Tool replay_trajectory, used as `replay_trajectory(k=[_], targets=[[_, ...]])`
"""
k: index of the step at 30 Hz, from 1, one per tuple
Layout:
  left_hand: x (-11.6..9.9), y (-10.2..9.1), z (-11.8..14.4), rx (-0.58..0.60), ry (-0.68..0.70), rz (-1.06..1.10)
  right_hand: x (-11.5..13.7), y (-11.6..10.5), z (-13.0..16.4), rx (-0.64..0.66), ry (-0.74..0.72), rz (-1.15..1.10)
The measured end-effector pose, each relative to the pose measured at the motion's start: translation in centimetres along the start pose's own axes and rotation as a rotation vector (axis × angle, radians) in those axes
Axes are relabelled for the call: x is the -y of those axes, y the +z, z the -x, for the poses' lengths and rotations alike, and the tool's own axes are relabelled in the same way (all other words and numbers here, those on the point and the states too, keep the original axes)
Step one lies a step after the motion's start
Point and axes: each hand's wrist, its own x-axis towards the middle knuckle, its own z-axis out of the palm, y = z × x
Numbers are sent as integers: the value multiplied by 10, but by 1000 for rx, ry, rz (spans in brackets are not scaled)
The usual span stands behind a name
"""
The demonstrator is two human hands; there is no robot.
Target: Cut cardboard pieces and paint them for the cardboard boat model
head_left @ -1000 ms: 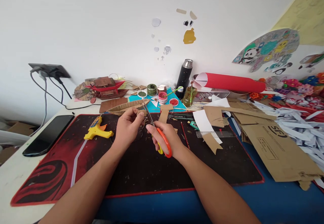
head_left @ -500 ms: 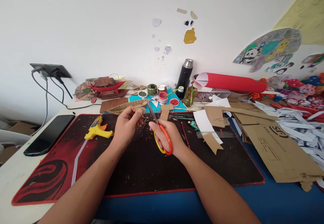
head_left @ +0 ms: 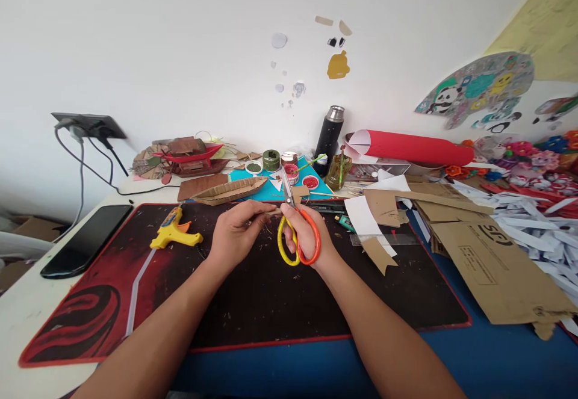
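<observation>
My right hand is closed on scissors with one orange and one yellow handle loop; their blades point away from me, up toward the paint pots. Between the fingertips of my left hand is a small piece of cardboard, mostly hidden by the fingers. Both hands are close together above the dark mat, the left fingertips near the scissors' pivot. Just beyond my left hand lies a boat-shaped cardboard piece.
A yellow glue gun and a black phone lie left. Behind are paint pots on a blue sheet, a black flask and a glass jar. Right are a clear ruler, cardboard sheets and paper strips.
The scissors have turned more upright and shifted right, their two handle loops now spread apart. My left hand has rotated, its fingers now pointing right with the cardboard piece brought toward the right hand.
</observation>
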Motion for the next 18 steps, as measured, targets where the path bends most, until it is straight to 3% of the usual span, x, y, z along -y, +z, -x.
replay_trajectory(k=[3, 8, 11, 18], targets=[[-2, 1, 0, 27, -10, 28, 0, 0, 0, 1, -7, 0], [-4, -4, -10, 70, -311, 395, 2, 0, 1, -16, -39, 14], [-5, -9, -14, 118, -403, 553, 3, 0, 0, -38, -61, 23], [-7, -8, -14, 231, -493, 567, 3, 2, 4, -26, -94, 100]])
